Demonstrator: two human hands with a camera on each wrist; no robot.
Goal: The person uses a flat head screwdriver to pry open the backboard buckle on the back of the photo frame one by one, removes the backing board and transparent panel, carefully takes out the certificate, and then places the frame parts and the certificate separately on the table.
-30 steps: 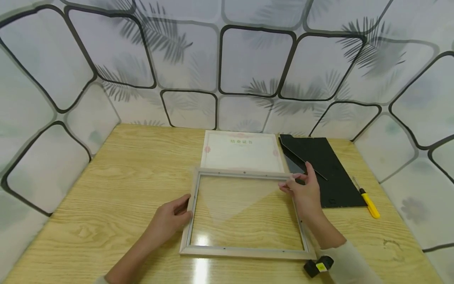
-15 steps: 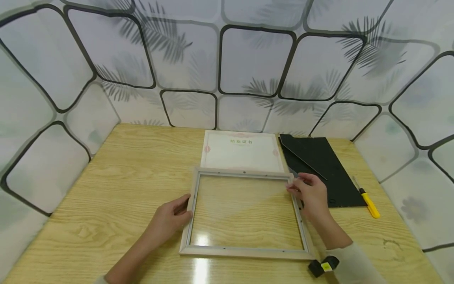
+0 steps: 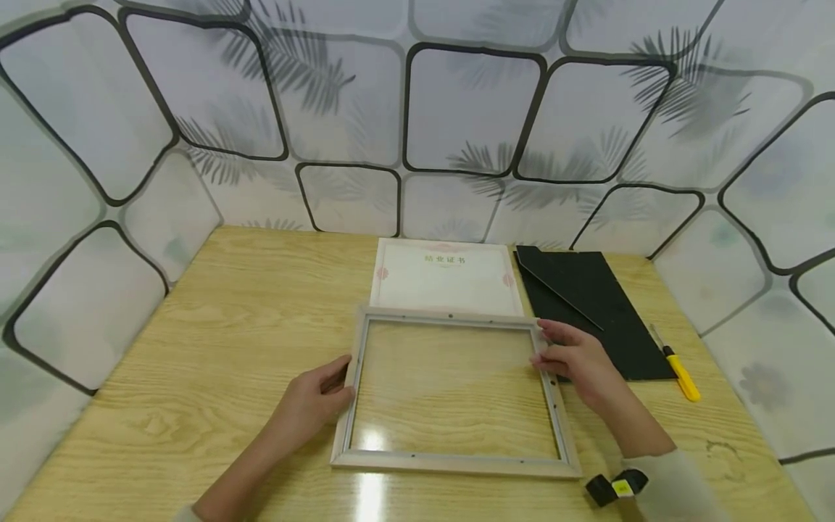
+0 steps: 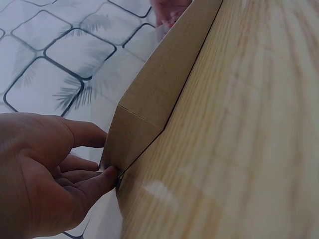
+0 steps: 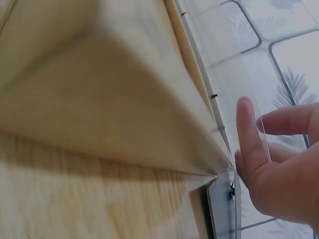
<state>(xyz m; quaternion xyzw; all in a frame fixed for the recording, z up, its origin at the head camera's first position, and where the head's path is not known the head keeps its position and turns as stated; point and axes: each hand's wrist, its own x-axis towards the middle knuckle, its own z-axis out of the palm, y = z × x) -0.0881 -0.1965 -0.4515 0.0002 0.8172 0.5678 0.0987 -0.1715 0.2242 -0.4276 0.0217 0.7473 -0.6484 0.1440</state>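
Note:
A pale wooden picture frame [image 3: 457, 464] lies on the table with its small metal tabs facing up. My left hand [image 3: 313, 399] grips the frame's left side; in the left wrist view the thumb and fingers [image 4: 89, 134] meet at its outer edge. At the upper right corner, my right hand [image 3: 580, 362] holds a clear sheet [image 5: 251, 84] by its edge. The right wrist view has the thumb [image 5: 249, 129] on one side of that sheet and the fingers on the other. In the head view the sheet over the frame opening is barely visible.
Behind the frame lies a white certificate [image 3: 446, 279], partly covered by it. A black backing board [image 3: 587, 290] with a raised flap is at the back right. Beside it lies a yellow-handled screwdriver [image 3: 681, 373]. Patterned walls [image 3: 470, 109] close in the table.
My right hand has moved right and slightly down along the frame's right side, and the sheet's visible slanted edge over the opening has faded. My left hand stays put.

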